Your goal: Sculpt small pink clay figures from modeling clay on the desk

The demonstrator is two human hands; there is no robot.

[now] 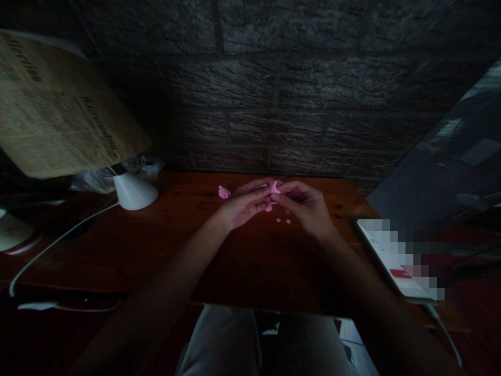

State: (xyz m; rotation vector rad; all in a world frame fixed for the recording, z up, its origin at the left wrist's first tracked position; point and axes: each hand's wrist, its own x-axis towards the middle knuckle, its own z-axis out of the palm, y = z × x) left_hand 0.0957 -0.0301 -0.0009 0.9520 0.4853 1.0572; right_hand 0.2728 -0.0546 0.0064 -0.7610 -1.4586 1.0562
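Between my two hands, above the wooden table (164, 250), is a piece of soft pink clay (275, 186). My left hand (248, 202) supports it from the left, fingers closed along it. From the right, my right hand (307, 206) pinches the same piece between thumb and fingers. Just below the fingers shows another pink bit (269, 207); I cannot tell whether it is joined to the held piece. Small pink clay balls (288, 221) lie on the table under my right hand. Left of my left hand sits a separate pink clay lump (224, 192).
A lamp with a printed paper-like shade (70, 115) and white base (135, 192) stands at the left, its white cable (58, 237) trailing forward. A flat white device (391, 261), partly blurred out, lies at the right edge. Behind the table rises a dark brick wall (250, 83).
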